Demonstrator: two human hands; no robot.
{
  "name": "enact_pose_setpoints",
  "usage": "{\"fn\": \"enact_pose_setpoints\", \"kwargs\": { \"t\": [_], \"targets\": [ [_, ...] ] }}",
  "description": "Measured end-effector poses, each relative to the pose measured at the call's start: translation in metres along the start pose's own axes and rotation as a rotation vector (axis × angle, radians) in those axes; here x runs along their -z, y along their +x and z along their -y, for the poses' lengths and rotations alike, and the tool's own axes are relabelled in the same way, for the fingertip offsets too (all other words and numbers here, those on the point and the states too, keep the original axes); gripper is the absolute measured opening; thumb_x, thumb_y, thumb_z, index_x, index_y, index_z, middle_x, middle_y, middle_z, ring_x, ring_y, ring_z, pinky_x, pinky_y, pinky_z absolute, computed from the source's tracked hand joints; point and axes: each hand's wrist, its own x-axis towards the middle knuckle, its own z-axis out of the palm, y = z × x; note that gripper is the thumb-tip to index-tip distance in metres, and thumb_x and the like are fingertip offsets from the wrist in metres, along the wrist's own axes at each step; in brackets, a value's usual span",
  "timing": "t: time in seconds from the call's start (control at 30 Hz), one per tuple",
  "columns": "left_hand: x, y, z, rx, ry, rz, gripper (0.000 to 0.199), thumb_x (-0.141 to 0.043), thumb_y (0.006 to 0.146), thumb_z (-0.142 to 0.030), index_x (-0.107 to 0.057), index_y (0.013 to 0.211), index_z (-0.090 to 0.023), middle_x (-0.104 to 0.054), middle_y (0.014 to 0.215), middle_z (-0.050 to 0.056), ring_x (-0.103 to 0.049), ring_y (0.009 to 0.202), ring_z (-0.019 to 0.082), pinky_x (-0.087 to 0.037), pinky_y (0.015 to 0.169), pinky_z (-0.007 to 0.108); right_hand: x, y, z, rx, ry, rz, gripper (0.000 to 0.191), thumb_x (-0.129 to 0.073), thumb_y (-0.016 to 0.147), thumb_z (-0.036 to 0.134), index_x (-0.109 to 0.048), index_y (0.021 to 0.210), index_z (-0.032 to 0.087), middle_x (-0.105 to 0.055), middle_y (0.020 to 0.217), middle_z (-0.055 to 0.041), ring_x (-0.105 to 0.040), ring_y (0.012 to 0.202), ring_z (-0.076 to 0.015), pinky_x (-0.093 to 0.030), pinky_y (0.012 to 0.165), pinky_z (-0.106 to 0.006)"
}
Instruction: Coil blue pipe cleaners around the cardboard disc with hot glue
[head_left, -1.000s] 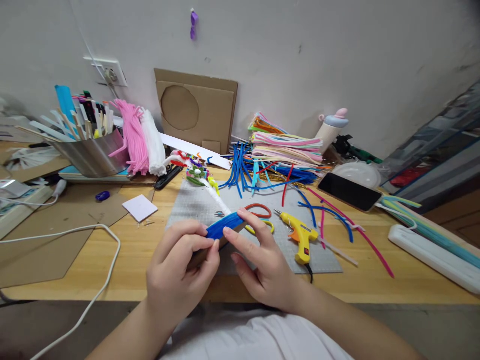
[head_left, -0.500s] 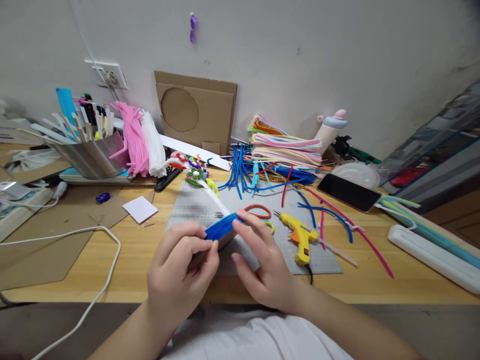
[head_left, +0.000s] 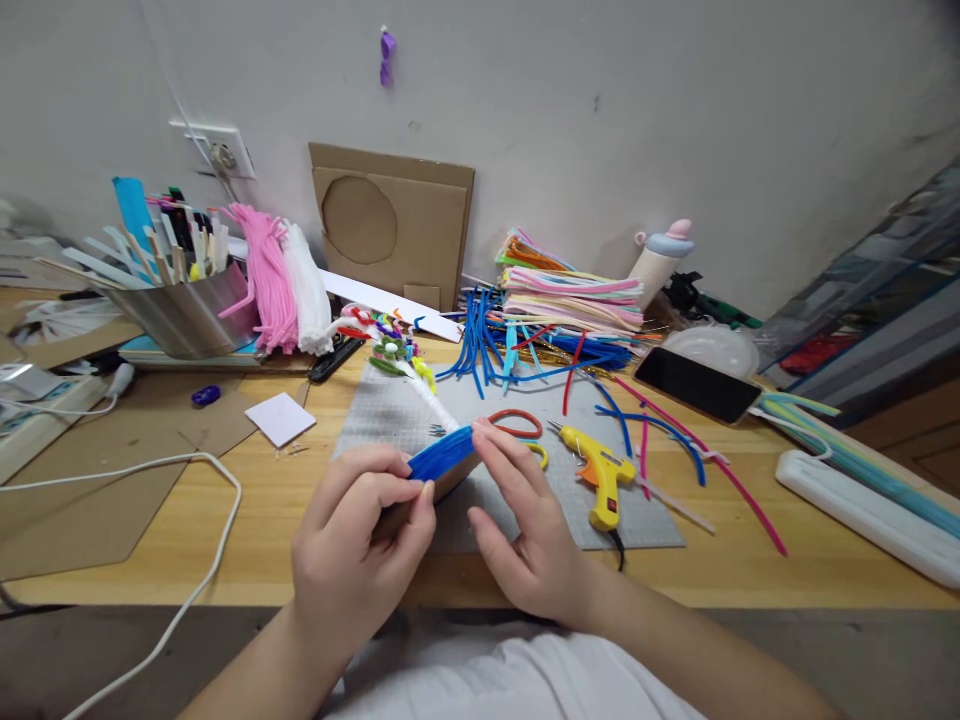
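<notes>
Blue strip streaky; metal bin — smooth, shiny; phone — glossy; tabletop wood.

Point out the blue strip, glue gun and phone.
Blue strip (head_left: 442, 459), head view: middle of its blue face.
Glue gun (head_left: 610, 468), head view: yellow body.
Phone (head_left: 697, 385), head view: middle of its dark screen.

A dark phone lies near a lidded bottle; a socket sits in the wall.

No legible text or numbers.
</notes>
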Motion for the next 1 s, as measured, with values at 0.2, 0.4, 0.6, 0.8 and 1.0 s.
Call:
{"fn": "enact_pose_setpoints", "kwargs": {
  "t": [0.2,0.4,0.6,0.8,1.0],
  "targets": [
    [0.0000,-0.0001,-0.0009,-0.007,-0.012,0.010,0.019,-0.067,0.078,-0.002,-0.059,0.084,-0.019,-0.062,0.091,0.002,-0.064,0.085,0.011,-0.054,0.079,0.023,-0.0019,0.0017,0.0010,0.030,-0.043,0.036,0.076,-0.053,0.088,0.011,-0.026,0.155,0.033,-0.026,0.156,-0.0106,-0.032,0.146,-0.0306,-0.034,0.118,-0.053],
    [0.0000,0.0003,-0.0009,-0.007,-0.012,0.013,0.019,-0.067,0.079,-0.002,-0.059,0.083,-0.019,-0.062,0.090,0.001,-0.064,0.084,0.011,-0.054,0.078,0.023,-0.0014,0.0008,0.0025,0.008,-0.030,0.013,0.075,-0.052,0.087,0.009,-0.028,0.154,0.032,-0.030,0.154,-0.0097,-0.033,0.145,-0.0280,-0.033,0.120,-0.050],
    [0.0007,-0.0004,0.0000,-0.017,-0.023,0.024,0.020,-0.066,0.079,-0.001,-0.059,0.084,-0.018,-0.061,0.092,0.002,-0.063,0.088,0.010,-0.053,0.082,0.022,-0.0034,-0.0018,-0.0008,-0.008,-0.011,-0.005,0.078,-0.052,0.087,0.010,-0.020,0.157,0.025,-0.032,0.155,-0.0107,-0.032,0.146,-0.0255,-0.031,0.121,-0.045],
    [0.0014,-0.0008,-0.0001,-0.012,-0.033,0.031,0.020,-0.066,0.079,0.000,-0.059,0.085,-0.017,-0.060,0.092,0.002,-0.062,0.089,0.009,-0.051,0.084,0.020,-0.0041,-0.0036,-0.0031,-0.058,0.078,-0.042,0.076,-0.053,0.088,0.012,-0.024,0.156,0.027,-0.037,0.153,-0.0091,-0.036,0.143,-0.0248,-0.033,0.120,-0.045],
    [0.0014,-0.0009,-0.0004,-0.014,-0.033,0.026,0.020,-0.066,0.079,0.000,-0.058,0.084,-0.017,-0.060,0.093,0.002,-0.062,0.089,0.009,-0.051,0.084,0.020,-0.0063,-0.0023,-0.0065,-0.070,0.061,-0.083,0.073,-0.052,0.086,0.009,-0.032,0.153,0.030,-0.038,0.152,-0.0084,-0.038,0.142,-0.0256,-0.033,0.119,-0.048]
  ]
}}
